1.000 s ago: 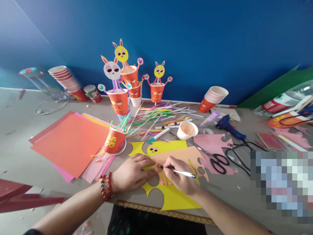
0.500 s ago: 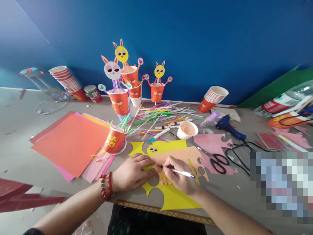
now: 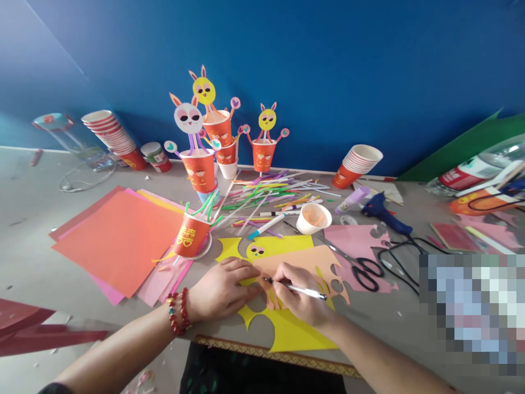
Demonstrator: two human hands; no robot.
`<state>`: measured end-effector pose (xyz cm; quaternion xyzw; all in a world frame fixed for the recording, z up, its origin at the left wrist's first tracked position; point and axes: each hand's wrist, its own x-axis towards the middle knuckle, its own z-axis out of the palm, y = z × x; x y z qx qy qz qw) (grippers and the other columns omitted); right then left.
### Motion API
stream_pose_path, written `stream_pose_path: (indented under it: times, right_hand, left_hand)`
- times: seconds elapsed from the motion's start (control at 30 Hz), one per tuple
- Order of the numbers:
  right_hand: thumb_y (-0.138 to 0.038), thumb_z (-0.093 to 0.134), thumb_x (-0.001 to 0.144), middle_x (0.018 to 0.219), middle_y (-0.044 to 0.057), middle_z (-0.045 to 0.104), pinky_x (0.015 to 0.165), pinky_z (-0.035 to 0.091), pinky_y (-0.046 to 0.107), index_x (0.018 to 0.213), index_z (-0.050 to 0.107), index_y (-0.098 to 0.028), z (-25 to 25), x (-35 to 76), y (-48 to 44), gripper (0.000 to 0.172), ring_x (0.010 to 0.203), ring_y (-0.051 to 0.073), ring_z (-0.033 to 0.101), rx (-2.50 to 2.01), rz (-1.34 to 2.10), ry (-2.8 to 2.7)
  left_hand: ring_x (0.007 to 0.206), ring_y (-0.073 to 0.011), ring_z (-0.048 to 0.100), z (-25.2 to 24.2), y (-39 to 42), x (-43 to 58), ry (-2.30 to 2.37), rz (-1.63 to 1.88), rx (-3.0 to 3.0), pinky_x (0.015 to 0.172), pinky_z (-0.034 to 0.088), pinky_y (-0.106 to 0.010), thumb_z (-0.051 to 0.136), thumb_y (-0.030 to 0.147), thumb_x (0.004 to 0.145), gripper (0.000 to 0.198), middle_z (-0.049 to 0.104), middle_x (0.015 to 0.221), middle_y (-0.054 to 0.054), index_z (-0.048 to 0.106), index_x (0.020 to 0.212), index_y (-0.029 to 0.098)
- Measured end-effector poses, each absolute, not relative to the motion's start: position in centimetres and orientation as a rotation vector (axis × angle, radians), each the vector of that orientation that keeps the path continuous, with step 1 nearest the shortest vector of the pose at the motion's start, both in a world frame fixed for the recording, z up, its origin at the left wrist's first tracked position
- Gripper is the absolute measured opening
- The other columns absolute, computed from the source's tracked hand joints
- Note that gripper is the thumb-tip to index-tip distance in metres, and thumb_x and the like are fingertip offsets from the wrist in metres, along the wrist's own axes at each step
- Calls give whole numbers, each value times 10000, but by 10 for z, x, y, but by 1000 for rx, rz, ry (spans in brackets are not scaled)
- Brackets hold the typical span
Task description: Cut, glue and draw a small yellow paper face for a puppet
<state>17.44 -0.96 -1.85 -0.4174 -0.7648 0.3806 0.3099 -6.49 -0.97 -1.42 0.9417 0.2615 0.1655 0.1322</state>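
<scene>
My right hand (image 3: 301,293) grips a black-and-white pen (image 3: 305,291), its tip touching a cut-out sheet of peach paper (image 3: 301,261). My left hand (image 3: 227,287), with red bead bracelets at the wrist, lies flat with its fingers on the left end of that paper. Beneath the peach sheet is yellow paper (image 3: 303,331) with round pieces cut out of it. Just beyond my left fingers lies a small yellow paper face (image 3: 256,250). Black-handled scissors (image 3: 365,273) rest on pink paper (image 3: 353,238) to the right of my right hand.
Rabbit-headed paper cups (image 3: 199,172) stand along the blue wall. Loose pipe cleaners (image 3: 270,191) and markers lie before them. A small white cup (image 3: 314,219), a blue glue gun (image 3: 385,213) with its black cord, and stacked cups (image 3: 357,167) are to the right. Orange paper (image 3: 118,241) lies left.
</scene>
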Motion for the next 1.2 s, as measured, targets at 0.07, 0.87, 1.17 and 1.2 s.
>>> stream_pose_path:
  times: [0.07,0.87,1.17,1.2]
  right_hand:
    - [-170,458,872,571,-43,533,526,352,240,708,466,-232,-17,174,-10,176,512,130,497,-1104,1004,-2023]
    - [-153,442,798,563,-45,485,520,321,247,661,389,-237,-18,176,-11,170,520,130,443,-1096,1053,-2033]
    - [-137,443,792,565,-46,480,515,312,247,654,384,-234,-24,179,-10,179,520,126,436,-1080,1053,-2036]
    - [-135,441,792,562,-47,480,513,312,246,654,384,-234,-24,179,-10,179,518,125,434,-1076,1061,-2035]
  left_hand:
    - [1104,-258,607,-14,-10,-65,756,491,2733,960,483,-435,485,215,968,272,660,1261,-104,694,1141,230]
    - [1086,-250,620,-13,-10,-63,762,522,2741,952,498,-430,488,211,974,242,671,1242,-106,706,1078,223]
    - [1082,-248,624,-12,-10,-63,767,532,2746,952,500,-425,484,225,984,239,677,1227,-107,709,1065,227]
    - [1081,-249,625,-12,-10,-63,767,536,2744,952,500,-425,483,224,983,241,678,1225,-107,710,1064,228]
